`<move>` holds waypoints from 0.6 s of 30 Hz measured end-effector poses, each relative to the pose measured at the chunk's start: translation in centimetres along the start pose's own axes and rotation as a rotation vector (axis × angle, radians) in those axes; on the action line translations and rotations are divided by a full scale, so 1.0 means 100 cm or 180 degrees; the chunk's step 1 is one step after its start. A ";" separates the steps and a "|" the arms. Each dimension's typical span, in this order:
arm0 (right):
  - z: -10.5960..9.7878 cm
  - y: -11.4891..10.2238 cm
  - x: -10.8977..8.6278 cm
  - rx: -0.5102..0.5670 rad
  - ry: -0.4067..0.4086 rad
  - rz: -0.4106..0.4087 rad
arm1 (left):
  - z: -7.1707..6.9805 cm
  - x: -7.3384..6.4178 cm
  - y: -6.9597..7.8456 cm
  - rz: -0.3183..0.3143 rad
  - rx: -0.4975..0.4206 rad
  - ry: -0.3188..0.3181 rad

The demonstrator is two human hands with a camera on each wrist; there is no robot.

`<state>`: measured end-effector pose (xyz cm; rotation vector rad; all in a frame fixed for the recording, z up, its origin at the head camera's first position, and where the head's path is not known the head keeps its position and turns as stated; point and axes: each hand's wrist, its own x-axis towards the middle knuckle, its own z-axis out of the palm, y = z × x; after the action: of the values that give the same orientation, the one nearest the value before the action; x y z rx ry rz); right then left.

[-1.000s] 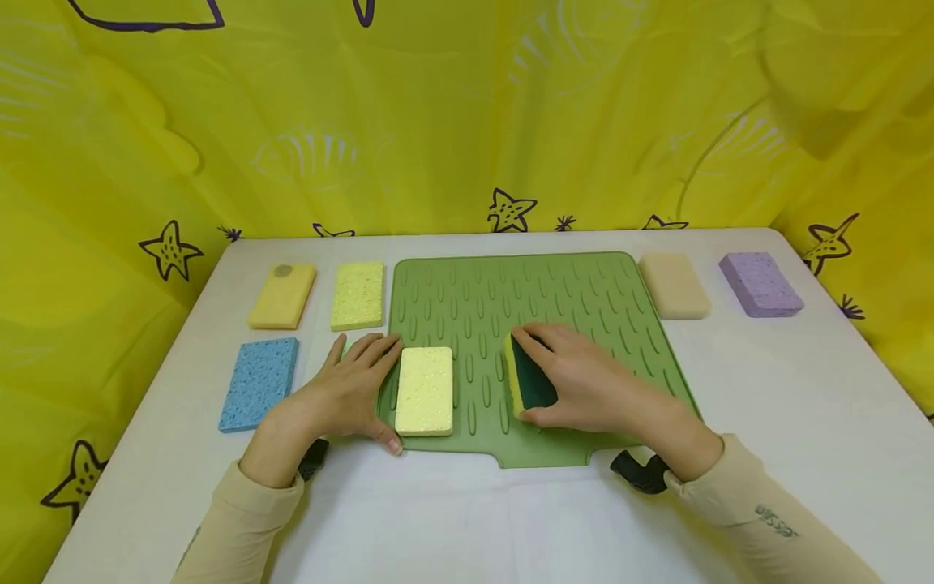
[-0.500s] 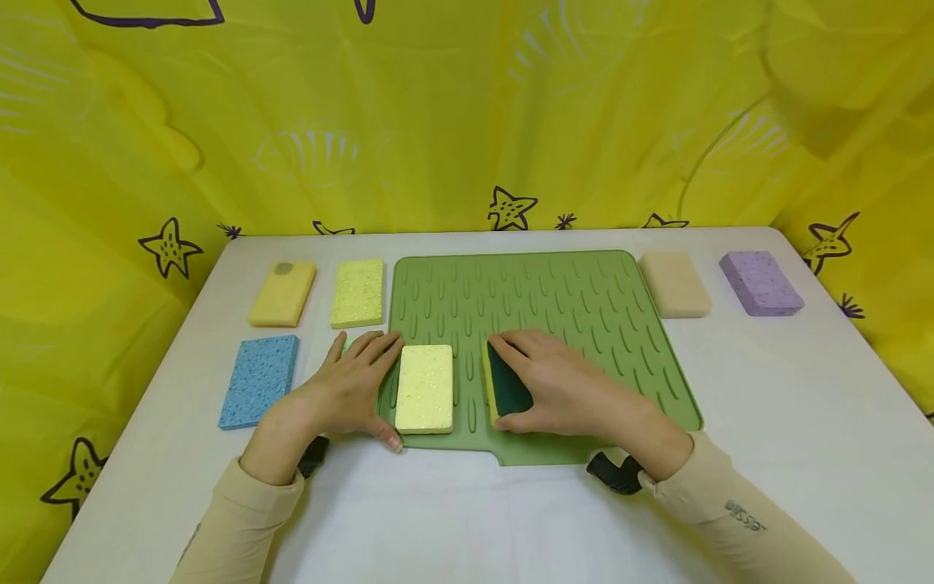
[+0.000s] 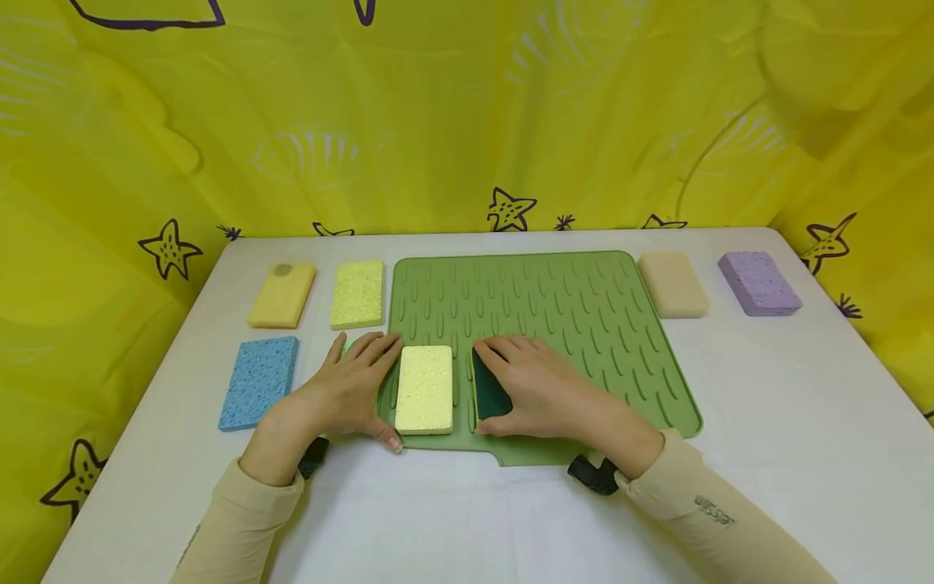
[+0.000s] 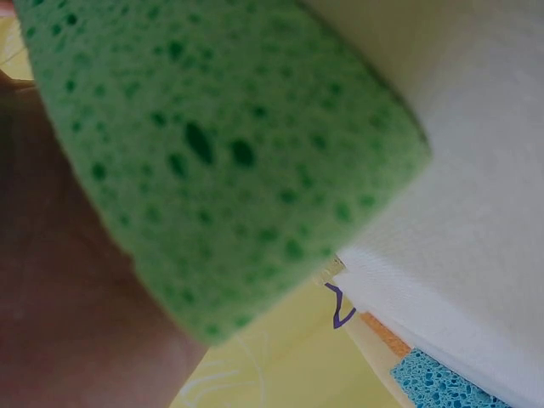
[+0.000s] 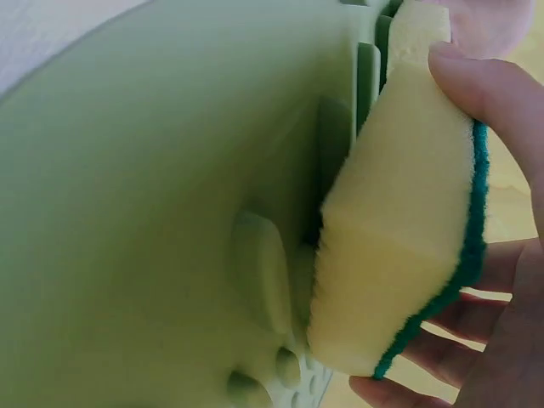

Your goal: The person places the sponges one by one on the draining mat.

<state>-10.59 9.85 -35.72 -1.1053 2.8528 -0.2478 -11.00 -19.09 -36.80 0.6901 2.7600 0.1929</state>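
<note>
Scouring sponge (image 3: 492,388), yellow with a dark green face, is held over the near half of a green mat (image 3: 554,300), dark face up. It is gripped by the right hand (image 3: 536,383), with the thumb at its near end and the fingers at its far end; its right part is covered by the palm. Whether the mat is touched by it cannot be told.

Just to its left, a pale yellow sponge (image 3: 425,389) is laid flat on the mat, with a strip of mat seen between the two.

A green sponge (image 4: 221,170) is grasped by the left hand (image 3: 350,388) at the mat's left edge; from above it is almost wholly hidden by the hand.

Farther out, a blue sponge (image 3: 259,383) is placed left of that hand, and beyond it an orange-yellow sponge (image 3: 282,296) marked with a grey spot. A speckled yellow sponge (image 3: 357,294) is set between that one and the mat. On the far right, a beige sponge (image 3: 673,284) is placed close against the mat's edge, with a purple sponge (image 3: 759,284) farther right.

The table (image 3: 438,519) is covered in white. It is enclosed at far, left and right by a yellow curtain (image 3: 416,105), printed with dark-outlined starfish (image 3: 171,249) and pale fish. Both forearms are clad in beige sleeves (image 3: 241,519).
</note>
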 end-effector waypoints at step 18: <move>0.000 0.003 -0.008 0.0242 -0.0040 -0.0055 | 0.000 0.000 0.000 -0.0016 0.0008 -0.0015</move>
<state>-10.21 10.57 -35.79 -1.1136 2.7987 -0.3459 -11.03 -19.09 -36.83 0.6834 2.7577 0.1868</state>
